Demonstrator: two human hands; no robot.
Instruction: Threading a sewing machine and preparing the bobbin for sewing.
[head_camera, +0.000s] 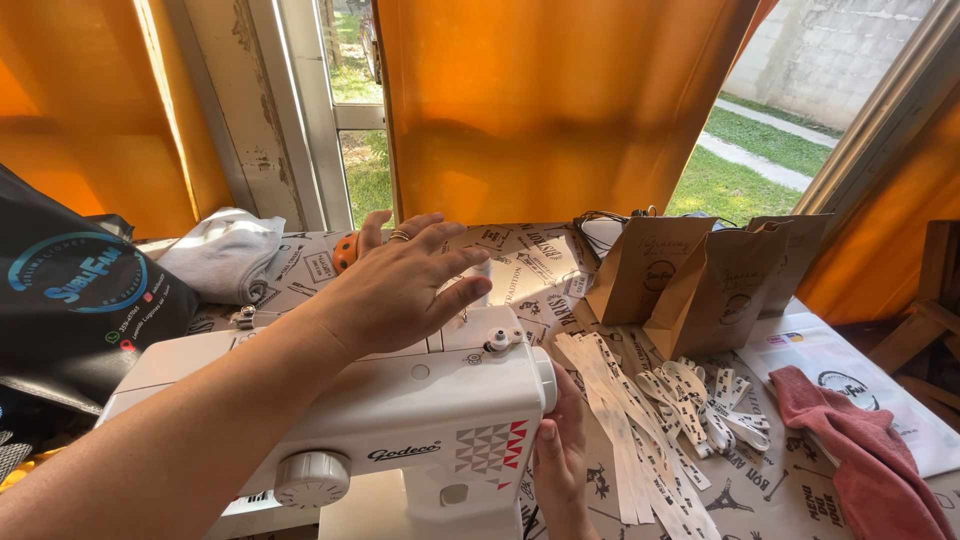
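A white sewing machine (400, 410) stands in front of me on a table covered with a printed cloth (530, 260). My left hand (400, 285) reaches over the top of the machine with fingers spread, a ring on one finger, resting on or just above its top. My right hand (562, 450) is at the machine's right end, fingers against the round handwheel (545, 378). Just right of it lie several white printed fabric strips (640, 420) in a loose pile.
Brown paper bags (690, 275) stand behind the strips. A pink cloth (860, 450) lies at the right on a white sheet. A black bag (70, 290) and a grey folded garment (225, 255) sit at the left. Orange curtains (550, 100) hang over the window behind.
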